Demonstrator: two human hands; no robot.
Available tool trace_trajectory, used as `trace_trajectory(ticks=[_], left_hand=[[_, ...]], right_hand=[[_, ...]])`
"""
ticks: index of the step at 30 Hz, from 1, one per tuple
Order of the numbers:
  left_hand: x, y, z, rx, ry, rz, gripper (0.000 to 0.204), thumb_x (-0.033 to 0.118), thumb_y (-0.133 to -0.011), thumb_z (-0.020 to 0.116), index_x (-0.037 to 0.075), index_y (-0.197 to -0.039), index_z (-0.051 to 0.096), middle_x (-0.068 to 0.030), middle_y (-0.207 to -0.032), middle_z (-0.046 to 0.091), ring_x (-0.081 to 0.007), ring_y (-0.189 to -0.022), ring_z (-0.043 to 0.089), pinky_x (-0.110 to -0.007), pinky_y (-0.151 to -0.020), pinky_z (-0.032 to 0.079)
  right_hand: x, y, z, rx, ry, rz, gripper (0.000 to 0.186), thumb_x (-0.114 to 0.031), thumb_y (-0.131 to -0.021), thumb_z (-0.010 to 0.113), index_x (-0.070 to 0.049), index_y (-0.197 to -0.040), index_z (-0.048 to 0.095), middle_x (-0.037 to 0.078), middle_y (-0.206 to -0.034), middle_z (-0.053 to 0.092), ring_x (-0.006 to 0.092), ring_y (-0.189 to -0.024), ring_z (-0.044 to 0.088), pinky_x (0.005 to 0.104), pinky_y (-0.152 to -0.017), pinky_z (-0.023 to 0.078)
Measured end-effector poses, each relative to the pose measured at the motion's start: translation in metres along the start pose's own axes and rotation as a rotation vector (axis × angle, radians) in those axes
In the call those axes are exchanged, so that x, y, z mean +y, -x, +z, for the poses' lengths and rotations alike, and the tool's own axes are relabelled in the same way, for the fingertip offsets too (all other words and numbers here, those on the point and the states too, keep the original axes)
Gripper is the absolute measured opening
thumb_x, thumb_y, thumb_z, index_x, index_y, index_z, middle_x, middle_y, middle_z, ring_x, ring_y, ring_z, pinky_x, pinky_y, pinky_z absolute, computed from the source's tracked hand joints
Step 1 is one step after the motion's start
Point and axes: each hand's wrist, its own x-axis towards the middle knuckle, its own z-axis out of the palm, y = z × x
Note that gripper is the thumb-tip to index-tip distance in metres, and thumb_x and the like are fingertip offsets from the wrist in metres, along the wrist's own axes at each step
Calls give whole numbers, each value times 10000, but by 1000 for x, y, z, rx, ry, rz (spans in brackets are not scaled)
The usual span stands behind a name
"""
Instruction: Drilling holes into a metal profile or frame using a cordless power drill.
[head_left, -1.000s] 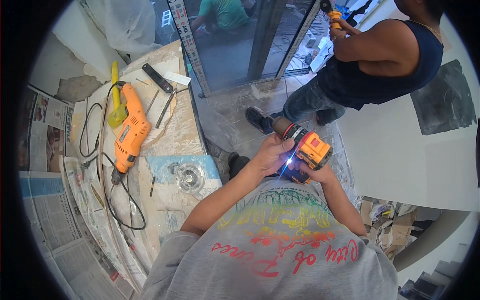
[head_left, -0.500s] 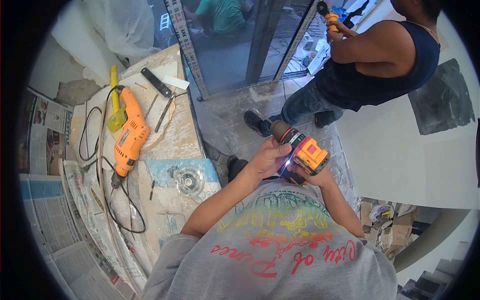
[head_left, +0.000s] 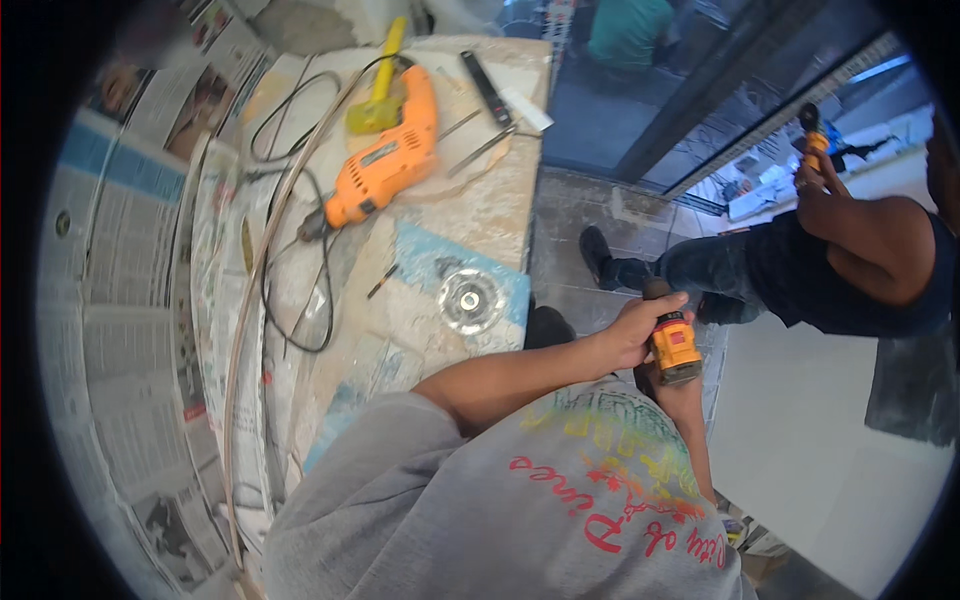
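A yellow-orange cordless drill (head_left: 676, 348) with a black front is held before my body. My left hand (head_left: 633, 330) closes around its front end, with the thumb on top. My right hand (head_left: 668, 385) is below the drill at its handle side; the drill hides most of its fingers, though it appears to grip the handle. On the dusty worktop (head_left: 400, 345) to my left lie an orange corded drill (head_left: 388, 160), a yellow hammer-like tool (head_left: 380, 100), two thin drill bits (head_left: 482, 150), a black narrow tool (head_left: 486, 88) and a round metal disc (head_left: 471, 301).
A co-worker (head_left: 860, 250) stands at the right, holding an orange power tool (head_left: 815, 148). A glass door frame (head_left: 690, 90) is ahead. Black cord (head_left: 330, 300) loops over the worktop. Newspaper sheets (head_left: 130, 350) cover the left side. A white panel (head_left: 800, 430) is at the right.
The view has swung left, so the worktop and co-worker appear farther right. The cordless drill stays in my hands; its bright light is no longer visible.
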Motion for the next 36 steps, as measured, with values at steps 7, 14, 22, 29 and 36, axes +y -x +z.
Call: trace_trajectory(ticks=[7,14,22,29,36], left_hand=[[2,-6,-2,52,118,5,267,227,-847,663,62,-974,495,-117,-837,631,-198,-717,638,-332,-617,555],[4,-9,-6,101,126,-6,277,226,-852,641,46,-993,485,-121,-844,636,-209,-746,645,-354,-638,558],[4,-16,-17,242,201,4,274,169,-850,599,67,-1018,408,-145,-840,574,-244,-730,621,-384,-655,552],[2,-26,-28,151,107,-82,272,265,-802,607,17,-884,531,-157,-856,624,-280,-734,625,-420,-706,540],[17,-12,-21,244,6,-128,391,327,-825,550,-44,-950,553,-172,-907,624,-307,-904,614,-451,-869,499]], right_hand=[[0,-10,15,49,79,-117,265,-25,-786,628,-12,-1049,602,155,-945,663,296,-848,660,353,-749,509],[13,-12,11,-4,157,-103,275,-44,-755,648,-33,-1027,606,148,-901,660,308,-831,664,361,-741,516],[23,-19,12,-98,178,-50,316,-42,-754,632,-45,-1069,607,165,-975,668,326,-910,659,361,-784,514],[35,-15,7,-178,183,-5,385,-79,-765,638,-74,-1147,589,153,-1075,657,317,-1003,642,373,-871,504],[46,-19,18,-51,34,-160,466,-221,-785,671,-96,-1215,541,187,-1115,628,376,-1009,614,421,-886,498]])
